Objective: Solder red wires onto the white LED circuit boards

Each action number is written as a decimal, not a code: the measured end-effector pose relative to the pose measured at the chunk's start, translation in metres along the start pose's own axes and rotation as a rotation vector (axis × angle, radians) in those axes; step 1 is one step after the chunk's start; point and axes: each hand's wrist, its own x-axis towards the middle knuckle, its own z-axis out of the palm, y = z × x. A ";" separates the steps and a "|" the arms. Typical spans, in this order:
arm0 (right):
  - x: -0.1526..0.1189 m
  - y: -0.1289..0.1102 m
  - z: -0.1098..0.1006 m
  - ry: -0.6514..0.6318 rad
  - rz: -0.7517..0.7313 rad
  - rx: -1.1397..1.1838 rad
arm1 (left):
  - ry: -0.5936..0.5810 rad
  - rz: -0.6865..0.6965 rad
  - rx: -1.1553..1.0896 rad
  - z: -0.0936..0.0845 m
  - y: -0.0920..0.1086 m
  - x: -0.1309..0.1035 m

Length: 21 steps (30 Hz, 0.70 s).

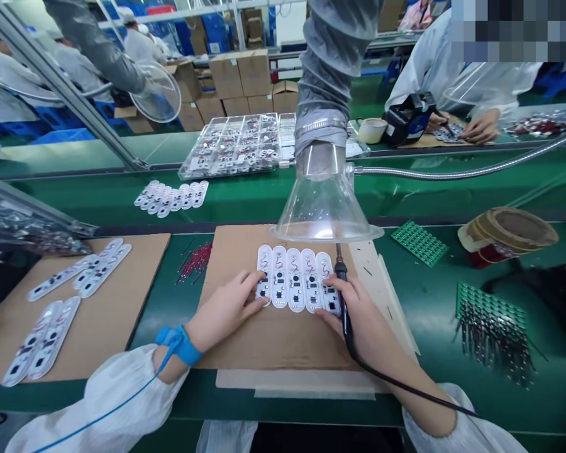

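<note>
Head view: your L hand (229,308) and R hand (368,321), apart, grip opp. ends of the boards (295,286) on cardboard (273,346), R also w/ iron (341,270); prob. light, stiff, fragile, so hold rims.

A green workbench (434,296) runs across here, with cardboard sheets (278,343) laid on it. Red wires (195,262), green circuit boards (419,243) and a round tape roll (507,236) sit directly on its surface.
</note>
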 end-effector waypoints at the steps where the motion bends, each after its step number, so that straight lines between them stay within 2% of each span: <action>1: 0.002 0.000 0.000 -0.001 -0.001 -0.001 | -0.009 0.015 -0.019 -0.001 0.001 0.000; 6: 0.001 0.009 -0.005 0.040 0.002 0.015 | 0.034 0.083 -0.167 -0.021 0.007 -0.013; 9: -0.004 0.009 -0.009 0.109 -0.012 0.043 | -0.013 0.012 -0.340 -0.035 0.021 -0.019; 11: -0.006 0.002 -0.011 0.157 -0.043 0.072 | -0.070 -0.022 -0.472 -0.038 0.036 -0.017; 16: -0.003 -0.025 -0.013 0.163 -0.145 0.119 | -0.272 0.094 -0.624 -0.022 0.078 0.000; 21: -0.005 -0.034 -0.015 0.133 -0.173 0.134 | -0.198 0.173 -0.610 -0.006 0.093 0.013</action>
